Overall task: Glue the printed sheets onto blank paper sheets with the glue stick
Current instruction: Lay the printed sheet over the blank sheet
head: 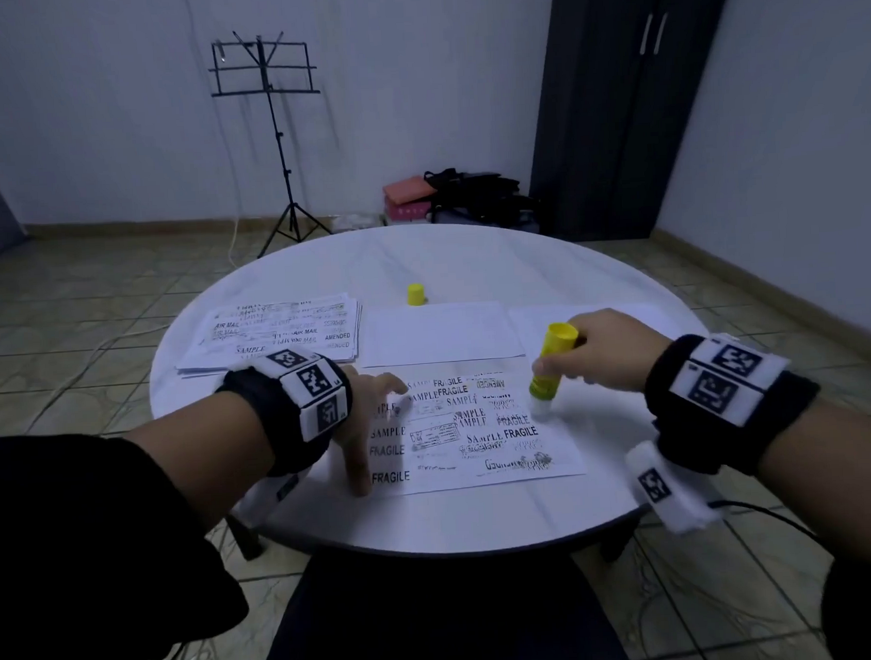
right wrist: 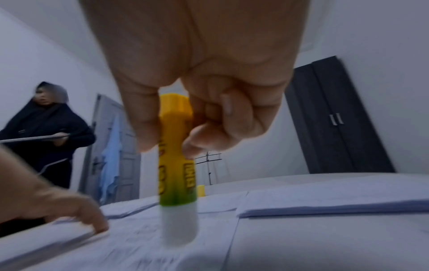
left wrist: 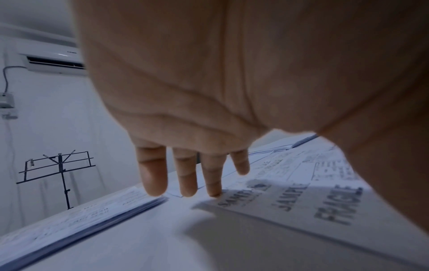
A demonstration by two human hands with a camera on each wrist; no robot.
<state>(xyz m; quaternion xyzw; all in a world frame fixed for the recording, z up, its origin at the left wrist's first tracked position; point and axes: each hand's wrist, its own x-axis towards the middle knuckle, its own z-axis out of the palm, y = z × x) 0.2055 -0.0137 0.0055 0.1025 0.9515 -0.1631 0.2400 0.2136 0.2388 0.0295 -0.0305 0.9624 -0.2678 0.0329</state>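
A printed sheet (head: 474,428) with SAMPLE and FRAGILE stamps lies near the front of the round white table (head: 433,521). My left hand (head: 372,414) rests on the sheet's left side with straight, spread fingers (left wrist: 211,176) pressing the printed sheet (left wrist: 301,201). My right hand (head: 606,348) grips an uncapped yellow glue stick (head: 551,369) upright, its white tip down on the sheet's right edge. In the right wrist view the glue stick (right wrist: 177,165) shows between thumb and curled fingers. A blank sheet (head: 438,332) lies behind the printed one.
A stack of printed sheets (head: 277,333) sits at the left rear of the table. The yellow glue cap (head: 415,294) stands behind the blank sheet. More blank paper (head: 539,319) lies at the right. A music stand (head: 272,136) and a dark wardrobe (head: 623,93) stand beyond. Another person (right wrist: 44,132) stands by a door.
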